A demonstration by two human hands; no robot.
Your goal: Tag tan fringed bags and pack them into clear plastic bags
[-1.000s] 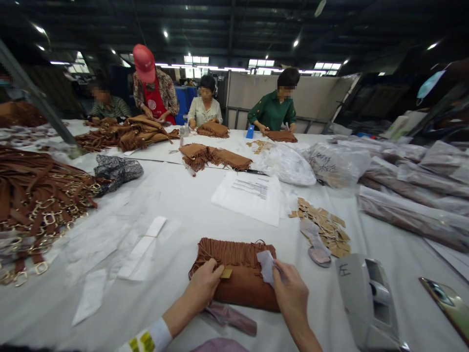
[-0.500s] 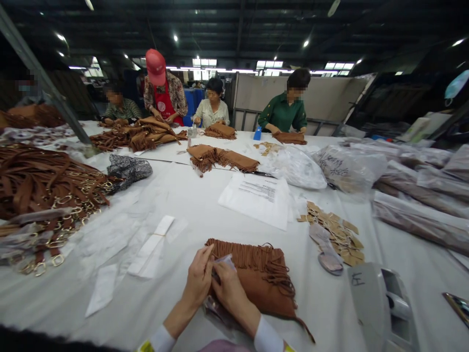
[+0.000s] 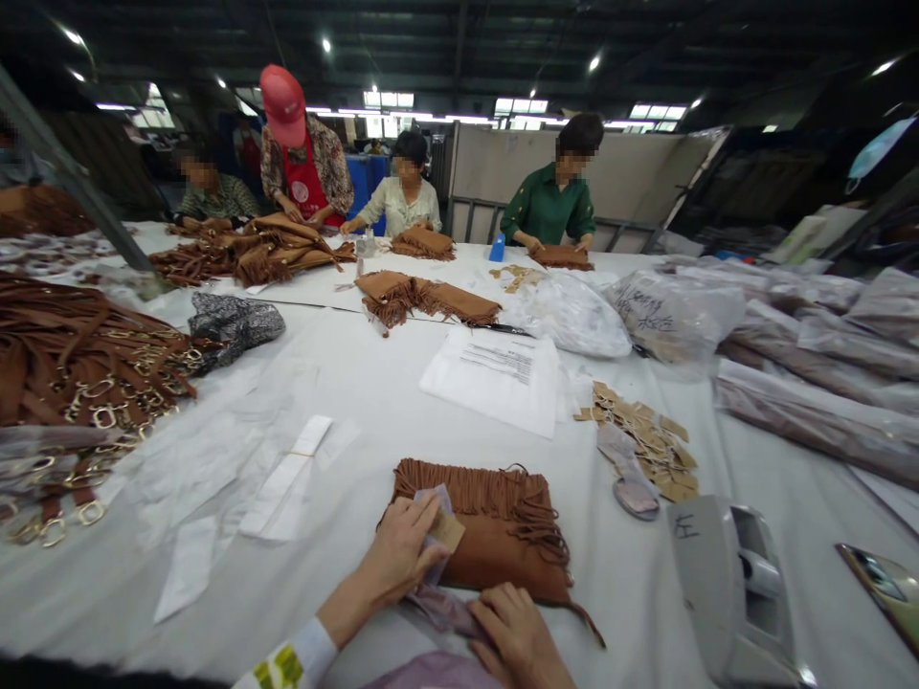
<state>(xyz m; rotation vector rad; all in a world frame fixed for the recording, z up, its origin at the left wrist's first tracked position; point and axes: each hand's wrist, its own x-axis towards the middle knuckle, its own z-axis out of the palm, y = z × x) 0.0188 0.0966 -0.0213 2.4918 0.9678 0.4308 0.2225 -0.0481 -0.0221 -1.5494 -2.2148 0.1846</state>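
1. Bag (image 3: pixel 503 560): brown, suede-like, rectangular, its far half hung with thin fringe; it lies flat toward the tabletop's (image 3: pixel 359 392) near edge.
2. Left hand (image 3: pixel 402 547): fingers closed on a flat card tag (image 3: pixel 449 530) and a filmy sheet (image 3: pixel 444 495), over the bag's left part.
3. Right hand (image 3: pixel 521 633): fingers bent over a crinkled mauve wrap's (image 3: pixel 446 610) end, just nearer than the bag; whether they grip, I cannot tell.
4. Tabletop's left edge: heaped straps (image 3: pixel 78 354), shiny metal rings (image 3: pixel 104 417).
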